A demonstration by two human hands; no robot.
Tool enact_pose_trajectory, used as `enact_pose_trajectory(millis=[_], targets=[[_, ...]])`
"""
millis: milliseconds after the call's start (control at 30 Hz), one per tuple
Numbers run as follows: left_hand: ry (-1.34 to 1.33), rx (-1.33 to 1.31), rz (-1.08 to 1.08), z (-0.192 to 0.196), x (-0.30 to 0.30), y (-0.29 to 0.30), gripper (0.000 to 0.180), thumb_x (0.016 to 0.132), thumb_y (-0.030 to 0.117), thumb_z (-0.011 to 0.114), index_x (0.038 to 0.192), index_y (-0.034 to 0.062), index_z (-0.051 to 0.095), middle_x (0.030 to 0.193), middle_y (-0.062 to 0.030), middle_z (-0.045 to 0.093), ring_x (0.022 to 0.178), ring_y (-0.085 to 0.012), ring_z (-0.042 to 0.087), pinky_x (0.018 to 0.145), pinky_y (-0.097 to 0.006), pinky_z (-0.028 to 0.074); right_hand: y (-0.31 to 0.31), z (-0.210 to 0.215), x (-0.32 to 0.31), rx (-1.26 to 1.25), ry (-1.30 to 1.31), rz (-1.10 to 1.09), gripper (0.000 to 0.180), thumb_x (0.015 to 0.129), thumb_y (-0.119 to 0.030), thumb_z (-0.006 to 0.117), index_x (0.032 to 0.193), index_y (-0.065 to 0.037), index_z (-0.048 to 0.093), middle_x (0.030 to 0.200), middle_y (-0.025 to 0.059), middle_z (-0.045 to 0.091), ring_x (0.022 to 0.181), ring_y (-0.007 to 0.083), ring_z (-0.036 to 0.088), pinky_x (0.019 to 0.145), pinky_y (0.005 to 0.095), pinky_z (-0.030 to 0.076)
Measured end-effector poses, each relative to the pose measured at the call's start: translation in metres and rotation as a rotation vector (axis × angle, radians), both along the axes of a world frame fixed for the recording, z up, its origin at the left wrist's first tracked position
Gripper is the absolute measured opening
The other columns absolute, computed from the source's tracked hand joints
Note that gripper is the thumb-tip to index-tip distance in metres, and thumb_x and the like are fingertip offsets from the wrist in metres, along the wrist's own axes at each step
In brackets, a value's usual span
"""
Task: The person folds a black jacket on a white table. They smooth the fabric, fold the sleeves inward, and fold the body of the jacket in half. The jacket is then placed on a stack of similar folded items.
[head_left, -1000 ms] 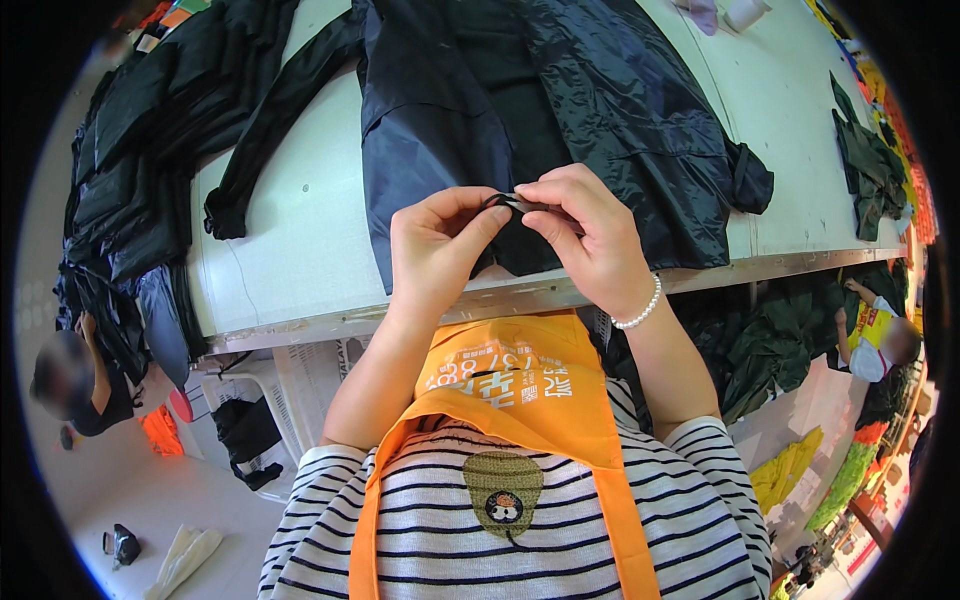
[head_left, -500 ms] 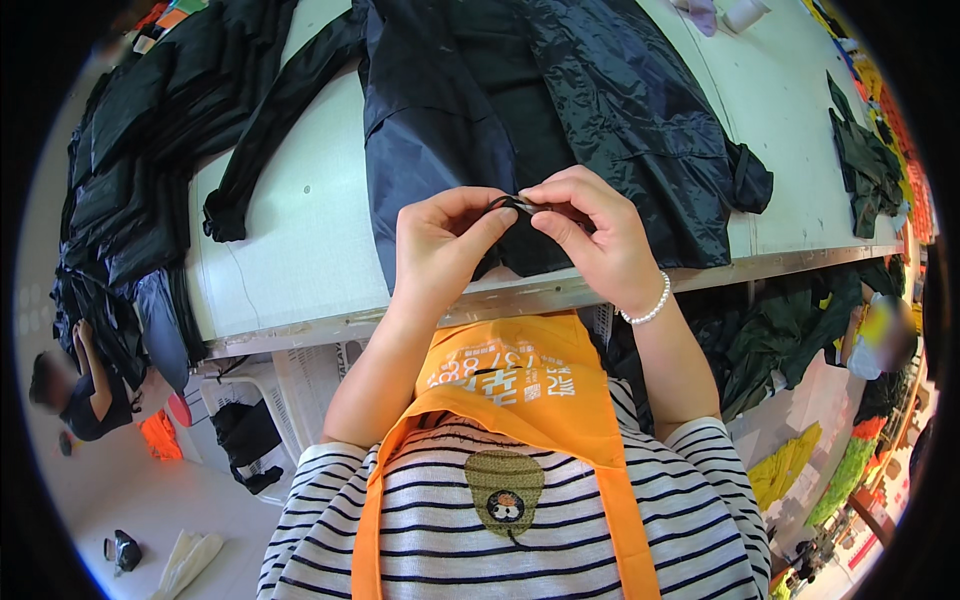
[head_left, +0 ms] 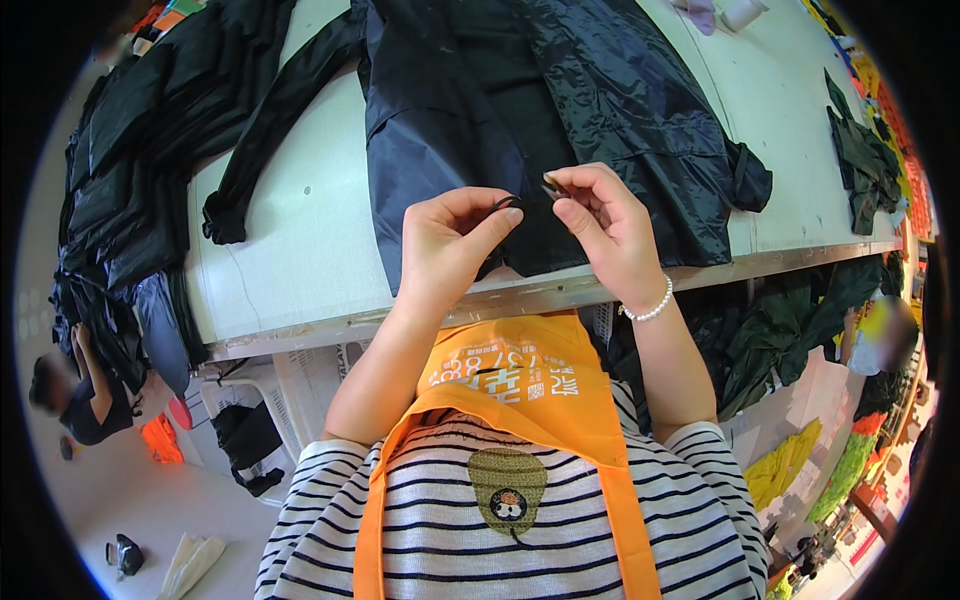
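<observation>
A dark navy jacket (head_left: 440, 130) lies spread on the pale table, its hem near the front edge. Above that hem, my left hand (head_left: 450, 240) pinches a thin black cord (head_left: 508, 201) between thumb and fingertips, the cord bowed in a small loop. My right hand (head_left: 610, 225), with a beaded bracelet at the wrist, is closed around small dark thread snips (head_left: 553, 187), mostly hidden by the fingers; only their narrow end shows. A short gap separates the two hands, over the jacket's black lining (head_left: 530, 150).
Stacked dark garments (head_left: 150, 130) hang over the table's left end. The table edge (head_left: 330, 332) runs just beyond my orange apron (head_left: 510, 375). A dark green garment (head_left: 862, 165) and a white cup (head_left: 742, 13) sit to the right. Other people are at both sides.
My right hand has drawn away to the right from the left hand, taking the snips off the cord. The left hand has shifted slightly right, still pinching the cord.
</observation>
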State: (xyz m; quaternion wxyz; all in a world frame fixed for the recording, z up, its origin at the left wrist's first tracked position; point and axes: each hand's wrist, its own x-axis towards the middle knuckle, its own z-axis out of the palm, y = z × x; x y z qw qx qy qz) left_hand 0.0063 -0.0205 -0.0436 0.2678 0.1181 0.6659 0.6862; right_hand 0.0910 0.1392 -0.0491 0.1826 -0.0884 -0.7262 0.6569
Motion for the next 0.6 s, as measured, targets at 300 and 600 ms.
enact_pose_trajectory(millis=[300,600], targets=[[0.179,-0.047,-0.121,-0.008,0.005,-0.007,0.019,0.078,0.007,0.073,0.094,-0.0022,0.068,0.085,-0.0065,0.068,0.077,-0.0085,0.062,0.071,-0.023,0.050,-0.012,0.004,-0.010,0.208,-0.014,0.030,0.005,0.080,0.002,0.066,0.083,0.001,0.062,0.075,0.0022,0.053,0.064,0.0074,0.046,0.059,0.0198,0.038],[0.307,-0.504,1.070,-0.157,-0.203,-0.241,0.073,0.075,0.031,0.079,0.128,-0.0049,0.043,0.130,-0.0178,0.050,0.110,-0.0230,0.053,0.092,-0.033,0.044,0.045,-0.085,0.047,0.648,-0.427,0.002,0.011,0.081,-0.002,0.066,0.081,0.004,0.057,0.071,0.0059,0.050,0.060,0.0112,0.045,0.057,0.0248,0.038]])
